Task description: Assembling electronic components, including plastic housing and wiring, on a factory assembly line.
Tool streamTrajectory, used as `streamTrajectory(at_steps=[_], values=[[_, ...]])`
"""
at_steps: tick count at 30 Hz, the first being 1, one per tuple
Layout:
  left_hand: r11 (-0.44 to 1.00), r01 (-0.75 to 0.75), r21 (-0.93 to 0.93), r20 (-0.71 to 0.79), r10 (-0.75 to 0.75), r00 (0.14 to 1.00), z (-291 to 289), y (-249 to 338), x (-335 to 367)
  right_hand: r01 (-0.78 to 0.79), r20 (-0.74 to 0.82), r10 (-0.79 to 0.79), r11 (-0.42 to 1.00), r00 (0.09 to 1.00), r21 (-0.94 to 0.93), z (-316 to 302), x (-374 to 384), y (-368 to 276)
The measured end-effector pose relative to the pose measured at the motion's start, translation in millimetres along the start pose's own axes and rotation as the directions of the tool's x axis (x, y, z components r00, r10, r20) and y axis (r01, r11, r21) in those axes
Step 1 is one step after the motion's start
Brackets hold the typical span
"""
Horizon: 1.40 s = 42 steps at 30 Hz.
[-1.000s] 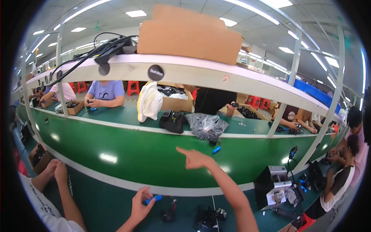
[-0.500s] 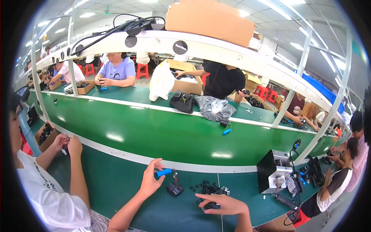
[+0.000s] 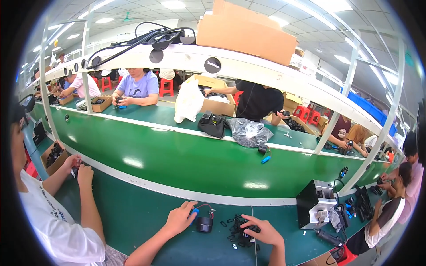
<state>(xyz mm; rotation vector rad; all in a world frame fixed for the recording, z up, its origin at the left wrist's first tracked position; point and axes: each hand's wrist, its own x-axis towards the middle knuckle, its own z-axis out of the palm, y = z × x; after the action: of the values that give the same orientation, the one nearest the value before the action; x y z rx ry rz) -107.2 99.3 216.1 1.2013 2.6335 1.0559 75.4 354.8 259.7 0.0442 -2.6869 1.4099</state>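
Observation:
My left hand (image 3: 179, 220) is closed on a blue cylindrical battery (image 3: 194, 214), partly covered by the fingers. A thin red wire arcs from it to a black round housing (image 3: 204, 225) standing on the green table. To the right, my right hand (image 3: 266, 232) hovers over a loose pile of small black parts (image 3: 240, 234), some ring- or clip-shaped. Its fingers are apart, with dark parts visible between thumb and forefinger; none looks gripped. A small pale clip (image 3: 234, 246) lies at the pile's near edge.
A black machine with a metal front (image 3: 316, 205) stands on the right, near cables and a black handheld tool (image 3: 329, 237). A co-worker (image 3: 57, 217) sits close on my left. Beyond the white ledge runs a green conveyor (image 3: 177, 155), with other people working across it.
My left hand has brought the battery down beside the black housing, which now stands more upright. My right hand has shifted slightly right over the pile, its fingers lifted.

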Motion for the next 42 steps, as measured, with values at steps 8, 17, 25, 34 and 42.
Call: streamTrajectory(at_steps=[8,17,25,34,42], values=[[0.984,-0.144,0.1,0.051,0.14,0.989,10,18,-7,-0.051,-0.051,0.044,0.989,0.998,-0.139,2,1,8],[0.977,-0.202,0.075,0.29,0.172,0.942,9,19,-9,0.243,-0.105,-0.276,0.936,0.955,-0.255,35,20,-1],[0.982,-0.178,-0.061,-0.043,0.175,0.984,37,27,-18,0.19,0.139,-0.139,0.855,0.981,-0.484,106,26,-27],[0.996,-0.088,-0.011,0.024,0.088,0.996,24,42,-23,0.225,0.081,-0.21,0.895,0.974,-0.386,110,25,-28],[0.995,-0.096,-0.02,0.018,0.097,0.995,23,42,-26,0.213,0.105,-0.186,0.876,0.977,-0.433,109,21,-30]])
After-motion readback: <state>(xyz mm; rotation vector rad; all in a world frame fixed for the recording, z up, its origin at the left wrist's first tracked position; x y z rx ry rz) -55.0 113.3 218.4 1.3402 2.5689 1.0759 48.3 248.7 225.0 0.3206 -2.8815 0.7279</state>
